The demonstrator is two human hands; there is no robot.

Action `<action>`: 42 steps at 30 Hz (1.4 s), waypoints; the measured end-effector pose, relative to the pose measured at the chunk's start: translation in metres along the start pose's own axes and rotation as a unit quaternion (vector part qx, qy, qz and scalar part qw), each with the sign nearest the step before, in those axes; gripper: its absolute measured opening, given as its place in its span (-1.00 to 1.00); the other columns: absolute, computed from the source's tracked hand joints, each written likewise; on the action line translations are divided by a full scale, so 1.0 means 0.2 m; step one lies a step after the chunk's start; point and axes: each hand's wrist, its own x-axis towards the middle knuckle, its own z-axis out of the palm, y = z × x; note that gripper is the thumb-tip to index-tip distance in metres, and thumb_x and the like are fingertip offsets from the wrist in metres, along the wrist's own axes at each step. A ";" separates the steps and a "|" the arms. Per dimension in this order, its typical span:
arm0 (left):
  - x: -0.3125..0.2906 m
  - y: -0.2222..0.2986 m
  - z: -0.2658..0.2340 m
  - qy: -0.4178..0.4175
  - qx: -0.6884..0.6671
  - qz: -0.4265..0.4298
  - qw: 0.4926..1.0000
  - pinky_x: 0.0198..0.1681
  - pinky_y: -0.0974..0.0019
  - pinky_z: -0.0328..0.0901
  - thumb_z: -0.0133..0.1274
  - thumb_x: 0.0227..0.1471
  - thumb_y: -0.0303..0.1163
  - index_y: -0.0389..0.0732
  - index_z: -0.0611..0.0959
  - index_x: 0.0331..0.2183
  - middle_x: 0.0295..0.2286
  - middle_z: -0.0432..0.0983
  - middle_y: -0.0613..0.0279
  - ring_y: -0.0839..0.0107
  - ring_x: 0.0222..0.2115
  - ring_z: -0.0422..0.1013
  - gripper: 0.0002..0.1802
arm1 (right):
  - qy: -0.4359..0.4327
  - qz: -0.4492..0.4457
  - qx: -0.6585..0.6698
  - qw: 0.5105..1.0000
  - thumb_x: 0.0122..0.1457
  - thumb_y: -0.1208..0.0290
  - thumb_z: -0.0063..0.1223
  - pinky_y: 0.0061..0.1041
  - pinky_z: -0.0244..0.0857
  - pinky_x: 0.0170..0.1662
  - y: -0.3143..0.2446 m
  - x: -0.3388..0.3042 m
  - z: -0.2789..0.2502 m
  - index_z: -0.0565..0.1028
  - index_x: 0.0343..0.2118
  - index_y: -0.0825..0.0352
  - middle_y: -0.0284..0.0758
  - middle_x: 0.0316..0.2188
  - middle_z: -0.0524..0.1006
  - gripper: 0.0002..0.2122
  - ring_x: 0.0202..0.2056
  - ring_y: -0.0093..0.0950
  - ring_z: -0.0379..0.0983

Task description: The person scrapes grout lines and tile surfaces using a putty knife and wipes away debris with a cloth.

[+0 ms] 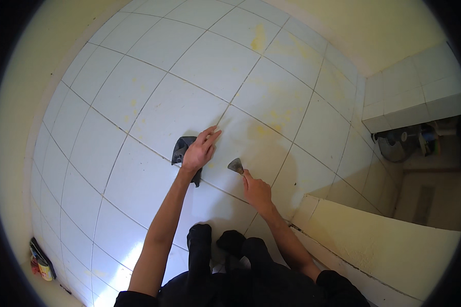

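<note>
On the white tiled floor [153, 102], my left hand [202, 148] reaches forward with its fingers stretched out, the fingertips near a grout line. A dark grey cloth [183, 147] lies crumpled beneath that hand and wrist, partly hidden by them. My right hand [257, 193] is closed round the handle of a putty knife [235, 166]. Its flat, worn blade points forward and to the left, a short way from my left hand. Small yellow spots [211, 166] dot the tile between the hands, and larger yellow stains [274, 125] mark the tiles ahead.
A low cream ledge [363, 240] runs along my right side. Beyond it, a tiled shelf [415, 105] overhangs a recess with stored items [394, 147]. At the lower left, a few containers [45, 268] stand by the wall. My dark-clad legs [200, 245] are close behind my hands.
</note>
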 end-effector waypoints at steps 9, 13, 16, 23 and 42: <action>0.02 0.02 -0.04 -0.093 0.047 0.027 0.994 0.37 -0.01 0.11 0.06 0.03 -0.63 -0.04 0.35 0.33 0.29 0.26 0.12 0.08 0.28 0.22 -0.19 | -0.061 0.058 0.055 0.995 0.44 0.22 -0.17 -0.02 0.46 -0.25 0.00 -0.05 -0.06 0.47 0.01 0.38 0.01 -0.38 0.62 -0.67 -0.29 0.00 0.61; 0.05 0.09 -0.05 -0.064 0.129 0.040 0.989 0.43 -0.13 -0.07 0.09 0.20 -0.20 -0.04 0.27 0.37 0.33 0.21 0.12 0.09 0.33 0.13 -0.24 | -0.097 0.081 0.039 0.991 0.45 0.12 -0.19 -0.03 0.45 -0.20 0.08 -0.01 0.08 0.52 -0.18 0.38 0.03 -0.36 0.62 -0.62 -0.26 0.00 0.61; 0.07 0.08 -0.04 -0.059 0.162 0.057 0.983 0.46 -0.21 -0.25 -0.01 0.19 0.25 -0.03 0.18 0.41 0.36 0.15 0.13 0.10 0.38 0.03 -0.06 | -0.178 0.108 0.214 0.954 0.43 -0.02 -0.22 0.00 0.43 -0.09 0.18 0.12 0.18 0.54 -0.32 0.42 0.10 -0.29 0.62 -0.49 -0.17 0.03 0.61; 0.05 0.06 -0.04 -0.074 0.176 0.044 0.981 0.47 -0.20 -0.25 -0.03 0.12 0.40 -0.03 0.18 0.41 0.38 0.10 0.15 0.10 0.39 0.01 0.05 | -0.202 0.114 0.173 0.957 0.41 -0.11 -0.29 0.03 0.36 0.09 0.12 0.10 0.11 0.59 -0.18 0.52 0.13 -0.15 0.62 -0.36 -0.01 0.07 0.55; 0.02 0.04 0.03 0.003 0.066 0.078 0.995 -0.17 0.11 0.42 0.19 0.01 -0.49 -0.19 0.57 -0.31 -0.31 0.50 0.15 0.14 -0.25 0.50 -0.85 | -0.224 0.102 0.021 0.969 0.45 0.02 -0.36 0.02 0.42 0.05 -0.01 0.16 -0.18 0.63 -0.19 0.38 0.00 -0.21 0.67 -0.46 -0.08 -0.01 0.60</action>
